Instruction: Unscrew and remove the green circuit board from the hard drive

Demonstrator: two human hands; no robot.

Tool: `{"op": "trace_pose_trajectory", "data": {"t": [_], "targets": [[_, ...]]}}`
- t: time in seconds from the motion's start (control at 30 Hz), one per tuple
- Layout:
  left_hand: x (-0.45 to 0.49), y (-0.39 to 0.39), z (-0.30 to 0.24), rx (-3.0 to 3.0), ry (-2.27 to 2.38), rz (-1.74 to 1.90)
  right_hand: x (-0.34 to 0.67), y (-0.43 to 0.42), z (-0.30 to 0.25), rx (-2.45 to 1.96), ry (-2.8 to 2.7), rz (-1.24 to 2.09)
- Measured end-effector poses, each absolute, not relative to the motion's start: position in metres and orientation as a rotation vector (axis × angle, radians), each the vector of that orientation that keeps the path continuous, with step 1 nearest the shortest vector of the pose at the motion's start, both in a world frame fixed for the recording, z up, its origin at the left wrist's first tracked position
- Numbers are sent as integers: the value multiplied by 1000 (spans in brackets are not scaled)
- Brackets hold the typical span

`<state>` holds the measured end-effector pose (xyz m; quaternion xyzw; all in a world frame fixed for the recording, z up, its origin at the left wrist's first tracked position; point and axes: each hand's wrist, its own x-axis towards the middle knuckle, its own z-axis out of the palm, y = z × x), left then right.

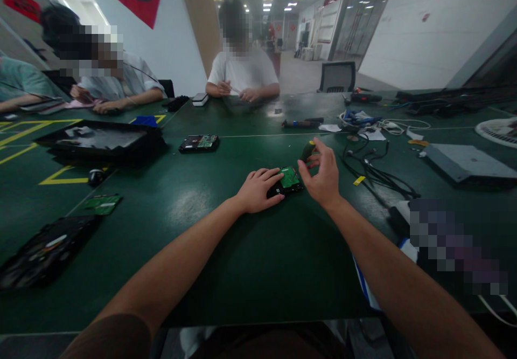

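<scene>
A black hard drive (291, 186) with a green circuit board facing up lies on the green table in front of me. My left hand (260, 191) grips it from the left, fingers over its top and thumb along the near edge. In my right hand (324, 173) is a screwdriver (307, 150) with a dark handle and a yellow end, pinched between the fingers. It stands roughly upright, tilted, over the right end of the drive. Its tip is too small to make out, so I cannot tell whether it touches a screw.
Another hard drive (199, 143) lies farther off. Left are a black tray (100, 140), a loose circuit board (102, 204) and a black plastic housing (44, 251). Right are black cables (377, 167), a grey metal box (470, 162) and a power tool (302, 123). People sit across the table.
</scene>
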<state>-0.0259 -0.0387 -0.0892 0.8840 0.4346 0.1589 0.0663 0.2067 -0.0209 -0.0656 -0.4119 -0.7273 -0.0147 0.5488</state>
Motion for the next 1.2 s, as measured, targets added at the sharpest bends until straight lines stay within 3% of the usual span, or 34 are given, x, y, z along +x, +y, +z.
{"op": "trace_pose_trajectory", "data": {"t": [1.2], "targets": [[-25,-40,-87,2648,1310,485,207,-21,-65,-945,-1762,1]]}}
